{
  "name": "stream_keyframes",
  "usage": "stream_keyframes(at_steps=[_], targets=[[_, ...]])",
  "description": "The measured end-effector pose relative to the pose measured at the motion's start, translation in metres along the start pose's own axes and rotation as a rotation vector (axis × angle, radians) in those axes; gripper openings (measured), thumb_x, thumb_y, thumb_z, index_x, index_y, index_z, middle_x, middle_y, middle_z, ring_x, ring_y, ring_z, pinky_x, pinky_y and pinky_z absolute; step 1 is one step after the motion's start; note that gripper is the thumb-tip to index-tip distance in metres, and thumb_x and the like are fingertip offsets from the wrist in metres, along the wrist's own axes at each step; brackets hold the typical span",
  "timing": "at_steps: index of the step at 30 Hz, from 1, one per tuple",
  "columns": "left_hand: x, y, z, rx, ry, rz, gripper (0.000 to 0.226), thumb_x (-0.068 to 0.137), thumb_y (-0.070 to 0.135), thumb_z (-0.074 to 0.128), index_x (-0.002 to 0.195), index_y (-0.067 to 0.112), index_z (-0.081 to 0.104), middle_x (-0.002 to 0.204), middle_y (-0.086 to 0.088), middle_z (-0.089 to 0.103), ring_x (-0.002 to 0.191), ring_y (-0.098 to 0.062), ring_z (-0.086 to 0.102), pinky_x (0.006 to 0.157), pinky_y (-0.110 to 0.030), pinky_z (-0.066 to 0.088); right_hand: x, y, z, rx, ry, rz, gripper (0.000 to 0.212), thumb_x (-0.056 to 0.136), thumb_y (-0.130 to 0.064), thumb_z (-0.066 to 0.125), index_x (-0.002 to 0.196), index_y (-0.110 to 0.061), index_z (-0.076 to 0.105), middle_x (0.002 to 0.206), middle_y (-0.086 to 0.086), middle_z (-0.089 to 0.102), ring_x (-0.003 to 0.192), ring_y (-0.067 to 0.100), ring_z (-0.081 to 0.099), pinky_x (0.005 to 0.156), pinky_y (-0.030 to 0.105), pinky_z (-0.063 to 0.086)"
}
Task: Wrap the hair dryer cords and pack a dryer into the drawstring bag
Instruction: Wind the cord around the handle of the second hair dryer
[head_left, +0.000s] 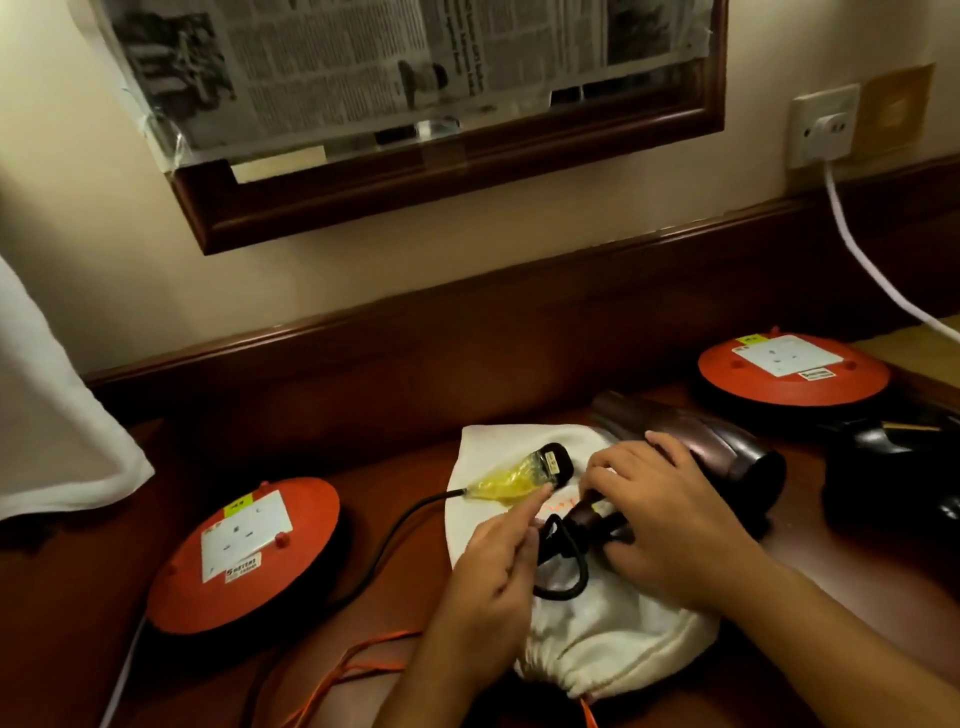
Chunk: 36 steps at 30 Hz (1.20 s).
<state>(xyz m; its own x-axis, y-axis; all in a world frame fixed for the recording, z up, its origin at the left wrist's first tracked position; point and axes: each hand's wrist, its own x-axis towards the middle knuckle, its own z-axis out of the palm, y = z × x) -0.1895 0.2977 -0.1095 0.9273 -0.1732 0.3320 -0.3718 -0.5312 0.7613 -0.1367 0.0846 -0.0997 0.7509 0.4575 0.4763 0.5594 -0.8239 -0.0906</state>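
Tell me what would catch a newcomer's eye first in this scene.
Two bright orange cord reels, one at the left and one at the far right of the wooden desk. Between them, the left hand and right hand work a brown hair dryer and its black cord on a white drawstring bag.

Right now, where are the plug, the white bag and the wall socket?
plug (555, 461), head view, on its black body.
bag (613, 631), head view, on bare cloth near the gathered mouth.
wall socket (825, 124), head view, on its white faceplate.
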Motion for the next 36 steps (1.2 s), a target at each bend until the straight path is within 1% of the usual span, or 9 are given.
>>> stream_keyframes(at_steps=[5, 7, 10, 14, 18, 23, 29, 34, 36], targets=[[0.008, 0.006, -0.015, -0.308, 0.143, -0.075, 0.023, 0.101, 0.03, 0.055, 0.109, 0.025, 0.075, 0.111, 0.002, 0.074, 0.111, -0.015, 0.067, 0.098, -0.035, 0.052, 0.003, 0.004, -0.001, 0.153, 0.135, -0.041, 0.041, 0.072, -0.043, 0.065, 0.111, -0.031, 0.061, 0.106, -0.015, 0.061, 0.102, 0.012, 0.056, 0.106, 0.033, 0.034], [0.008, 0.008, -0.019, -0.307, 0.174, -0.062, 0.022, 0.102, 0.017, 0.055, 0.101, 0.022, 0.076, 0.102, 0.003, 0.076, 0.103, -0.015, 0.069, 0.091, -0.029, 0.054, 0.003, 0.002, 0.001, 0.181, 0.16, -0.053, 0.039, 0.074, -0.04, 0.067, 0.111, -0.028, 0.06, 0.102, -0.013, 0.061, 0.099, 0.013, 0.055, 0.105, 0.033, 0.035], [0.01, 0.01, -0.016, -0.232, 0.233, -0.076, 0.022, 0.1, 0.009, 0.055, 0.092, 0.021, 0.071, 0.083, 0.013, 0.072, 0.079, -0.001, 0.065, 0.071, -0.015, 0.051, 0.004, 0.002, 0.004, 0.177, 0.179, -0.105, 0.037, 0.077, -0.037, 0.067, 0.111, -0.026, 0.058, 0.1, -0.012, 0.06, 0.095, 0.015, 0.054, 0.1, 0.035, 0.037], [0.018, 0.002, -0.009, -0.28, 0.347, -0.195, 0.026, 0.104, 0.017, 0.05, 0.085, 0.026, 0.065, 0.071, -0.006, 0.065, 0.054, -0.015, 0.051, 0.047, -0.029, 0.043, 0.003, 0.0, 0.004, 0.169, 0.262, -0.124, 0.033, 0.09, -0.048, 0.062, 0.113, -0.024, 0.059, 0.101, -0.012, 0.06, 0.093, 0.016, 0.057, 0.089, 0.037, 0.04], [0.014, 0.002, -0.002, 0.07, 0.301, -0.149, 0.029, 0.103, 0.011, 0.051, 0.085, 0.032, 0.06, 0.063, 0.006, 0.057, 0.05, -0.005, 0.046, 0.05, -0.019, 0.034, 0.002, -0.001, 0.0, 0.218, 0.364, -0.072, 0.043, 0.093, -0.061, 0.053, 0.115, -0.023, 0.058, 0.102, -0.012, 0.06, 0.089, 0.015, 0.056, 0.083, 0.04, 0.044], [-0.001, 0.035, 0.003, 0.444, 0.094, 0.016, 0.039, 0.076, 0.012, 0.046, 0.104, 0.038, 0.054, 0.078, 0.012, 0.061, 0.073, -0.016, 0.06, 0.062, -0.036, 0.053, 0.008, 0.009, -0.011, 0.176, 0.387, 0.098, 0.04, 0.094, -0.057, 0.046, 0.123, -0.03, 0.051, 0.104, -0.013, 0.057, 0.088, 0.016, 0.054, 0.078, 0.042, 0.043], [-0.017, 0.08, -0.014, 0.425, 0.005, 0.296, 0.027, 0.085, 0.005, 0.058, 0.089, 0.031, 0.065, 0.071, 0.019, 0.053, 0.063, -0.001, 0.051, 0.057, -0.012, 0.037, 0.009, 0.015, -0.01, -0.052, 0.248, 0.217, 0.033, 0.093, -0.054, 0.043, 0.118, -0.034, 0.05, 0.095, -0.008, 0.056, 0.082, 0.023, 0.055, 0.074, 0.043, 0.042], [-0.005, 0.112, -0.043, 0.295, 0.023, 0.395, 0.021, 0.098, 0.031, 0.061, 0.082, 0.02, 0.068, 0.069, 0.006, 0.059, 0.061, -0.013, 0.057, 0.053, -0.028, 0.042, 0.013, 0.014, -0.01, -0.069, 0.184, 0.255, 0.023, 0.084, -0.041, 0.06, 0.102, -0.03, 0.053, 0.085, -0.007, 0.059, 0.079, 0.027, 0.057, 0.073, 0.042, 0.042], [0.008, 0.115, -0.043, 0.318, 0.014, 0.392, 0.023, 0.098, 0.03, 0.062, 0.08, 0.018, 0.068, 0.064, 0.007, 0.058, 0.055, -0.01, 0.054, 0.05, -0.024, 0.038, 0.013, 0.012, -0.008, -0.049, 0.15, 0.26, 0.019, 0.082, -0.039, 0.063, 0.098, -0.03, 0.056, 0.084, -0.007, 0.06, 0.079, 0.026, 0.056, 0.075, 0.042, 0.041]])
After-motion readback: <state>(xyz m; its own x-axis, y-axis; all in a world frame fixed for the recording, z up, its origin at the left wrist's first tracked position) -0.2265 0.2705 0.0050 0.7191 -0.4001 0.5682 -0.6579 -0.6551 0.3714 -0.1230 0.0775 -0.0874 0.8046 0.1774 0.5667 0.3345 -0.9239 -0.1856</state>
